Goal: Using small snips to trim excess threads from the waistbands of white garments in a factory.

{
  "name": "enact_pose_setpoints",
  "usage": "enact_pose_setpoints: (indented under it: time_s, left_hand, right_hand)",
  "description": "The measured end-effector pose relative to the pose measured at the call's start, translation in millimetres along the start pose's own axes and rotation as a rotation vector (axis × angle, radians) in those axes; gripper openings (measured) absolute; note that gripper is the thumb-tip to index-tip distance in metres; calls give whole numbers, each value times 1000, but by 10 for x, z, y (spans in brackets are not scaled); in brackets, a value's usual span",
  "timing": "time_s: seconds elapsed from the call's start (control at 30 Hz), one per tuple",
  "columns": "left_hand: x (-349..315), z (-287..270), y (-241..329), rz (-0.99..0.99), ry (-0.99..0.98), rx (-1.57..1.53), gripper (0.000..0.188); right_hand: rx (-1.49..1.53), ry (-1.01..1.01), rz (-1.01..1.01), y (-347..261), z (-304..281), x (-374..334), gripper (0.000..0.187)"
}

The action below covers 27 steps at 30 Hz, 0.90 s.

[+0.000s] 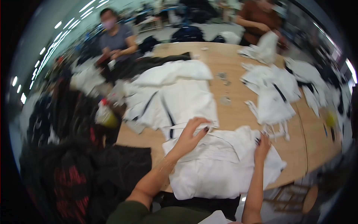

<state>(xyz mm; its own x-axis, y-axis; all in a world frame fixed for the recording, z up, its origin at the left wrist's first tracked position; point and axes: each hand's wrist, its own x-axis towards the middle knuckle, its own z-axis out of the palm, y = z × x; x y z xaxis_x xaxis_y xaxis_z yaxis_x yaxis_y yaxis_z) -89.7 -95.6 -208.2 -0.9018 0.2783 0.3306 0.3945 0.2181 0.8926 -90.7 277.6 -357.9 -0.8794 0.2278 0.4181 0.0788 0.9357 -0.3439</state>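
A white garment point(209, 170) lies bunched and partly folded at the near edge of the table, right before me. Over its far left part reaches my left hand point(192, 135), thumb and fingers apart, with white cloth beneath them. At the garment's upper right, my right hand point(263, 145) has its fingers bent around the cloth; some fingertips are hidden in the folds. Just beyond my left hand rests a stack of white garments point(186, 97) with dark stripes, touching the one I handle.
The wooden table point(238, 112) carries more white garments point(274, 89) at right and small clear items point(225, 99) mid-table. Dark clothes point(82, 179) are heaped at left beside a yellow-filled bottle point(107, 115). Two people stand across the table. A wooden stool point(298, 199) stands lower right.
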Motion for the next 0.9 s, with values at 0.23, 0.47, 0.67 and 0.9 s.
enact_pose_setpoints:
  time_s: [0.23, 0.47, 0.67, 0.9]
  left_hand:
    - [-670, 572, 1606, 132, -900, -1241, 55]
    - [-351, 828, 1783, 156, -797, -1371, 26]
    - [-279, 902, 1533, 137, -899, -885, 20]
    - [-743, 611, -163, 80, -290, 603, 42]
  right_hand:
    - [-17, -16, 8, -270, 71, 33, 39]
    - [-21, -9, 60, -202, -35, -46, 42]
    - [-29, 24, 52, -149, 49, -38, 42]
    - [32, 19, 14, -378, 25, 44, 43]
